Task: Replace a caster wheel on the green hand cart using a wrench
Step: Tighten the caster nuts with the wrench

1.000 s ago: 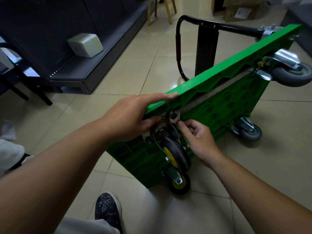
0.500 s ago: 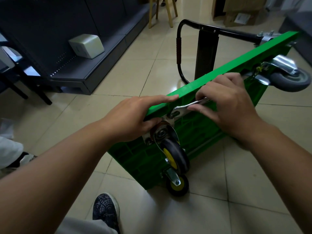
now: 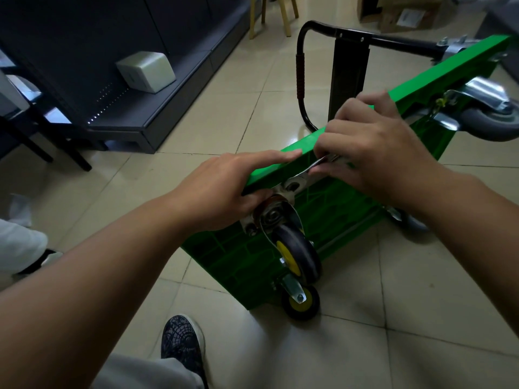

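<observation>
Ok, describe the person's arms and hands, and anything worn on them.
The left forearm and right forearm are bare to the frame edge, with no sleeves. The left hand and right hand have no gloves, and no watch or rings are visible.

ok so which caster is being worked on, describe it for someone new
Find the green hand cart tipped on its side. At its near end are two yellow-hubbed casters: take the upper caster, under the left hand. Only it has the wrench at its mounting plate.
</observation>
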The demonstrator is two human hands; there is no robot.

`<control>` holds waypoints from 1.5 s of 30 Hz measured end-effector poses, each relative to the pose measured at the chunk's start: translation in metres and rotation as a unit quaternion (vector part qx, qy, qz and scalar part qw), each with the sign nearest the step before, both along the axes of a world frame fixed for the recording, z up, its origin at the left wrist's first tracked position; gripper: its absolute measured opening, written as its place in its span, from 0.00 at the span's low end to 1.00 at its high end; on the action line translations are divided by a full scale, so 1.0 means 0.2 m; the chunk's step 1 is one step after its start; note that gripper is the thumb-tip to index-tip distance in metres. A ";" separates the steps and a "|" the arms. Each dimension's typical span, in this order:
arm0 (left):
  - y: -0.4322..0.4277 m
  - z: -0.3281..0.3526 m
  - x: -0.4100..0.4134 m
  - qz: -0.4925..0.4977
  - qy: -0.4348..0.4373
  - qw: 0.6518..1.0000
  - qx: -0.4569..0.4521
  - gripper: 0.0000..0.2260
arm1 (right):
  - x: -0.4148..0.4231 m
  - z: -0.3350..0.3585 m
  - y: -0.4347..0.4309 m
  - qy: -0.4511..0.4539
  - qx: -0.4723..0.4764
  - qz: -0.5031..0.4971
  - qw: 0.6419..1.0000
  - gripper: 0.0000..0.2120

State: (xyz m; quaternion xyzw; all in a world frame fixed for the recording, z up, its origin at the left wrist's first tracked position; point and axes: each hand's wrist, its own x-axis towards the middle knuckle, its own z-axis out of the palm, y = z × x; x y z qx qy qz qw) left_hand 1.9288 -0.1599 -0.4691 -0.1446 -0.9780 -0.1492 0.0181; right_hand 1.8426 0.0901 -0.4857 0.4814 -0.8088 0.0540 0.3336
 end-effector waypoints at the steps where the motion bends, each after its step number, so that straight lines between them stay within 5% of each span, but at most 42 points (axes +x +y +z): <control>1: 0.00 0.00 0.00 0.000 -0.001 1.000 0.002 0.32 | 0.00 -0.01 0.01 -0.005 0.007 0.003 1.000 0.12; 9: 0.00 -0.01 0.00 -0.003 0.003 1.000 0.001 0.32 | -0.01 -0.08 -0.01 -0.008 -0.036 -0.022 0.999 0.16; 16: -0.01 -0.01 0.00 -0.007 0.011 1.000 0.005 0.33 | 0.05 -0.31 -0.05 -0.162 -0.222 -0.111 0.955 0.21; 19: -0.01 -0.01 0.00 -0.008 0.008 1.000 0.006 0.33 | 0.15 -0.45 -0.12 -0.370 -0.359 -0.142 0.845 0.15; 24: 0.00 -0.01 0.01 -0.008 0.015 1.000 0.005 0.33 | 0.35 -0.65 -0.34 -0.643 -0.566 -0.057 0.514 0.19; 26: 0.00 -0.01 0.01 -0.011 0.017 1.000 0.009 0.33 | 0.34 -0.67 -0.35 -0.663 -0.575 -0.043 0.477 0.22; 29: -0.01 -0.01 0.01 -0.015 0.016 1.000 0.015 0.32 | 0.30 -0.68 -0.30 -0.644 -0.547 -0.030 0.534 0.26; 32: -0.02 -0.01 0.00 -0.016 0.010 1.000 0.013 0.32 | 0.25 -0.70 -0.18 -0.598 -0.501 -0.050 0.623 0.20; 36: -0.01 -0.01 0.00 -0.013 0.003 1.000 0.009 0.32 | 0.15 -0.64 0.07 -0.438 -0.283 -0.175 0.835 0.20; 38: -0.01 -0.01 0.00 -0.011 0.008 1.000 0.008 0.32 | 0.09 -0.49 0.12 -0.315 -0.237 -0.178 0.902 0.23; 42: -0.01 -0.01 0.00 -0.012 0.012 1.000 0.011 0.32 | 0.03 -0.15 0.08 -0.120 -0.142 -0.090 0.978 0.21; 45: -0.01 -0.02 0.00 -0.012 0.015 1.000 0.007 0.32 | 0.04 -0.05 0.02 -0.069 -0.066 -0.068 0.993 0.19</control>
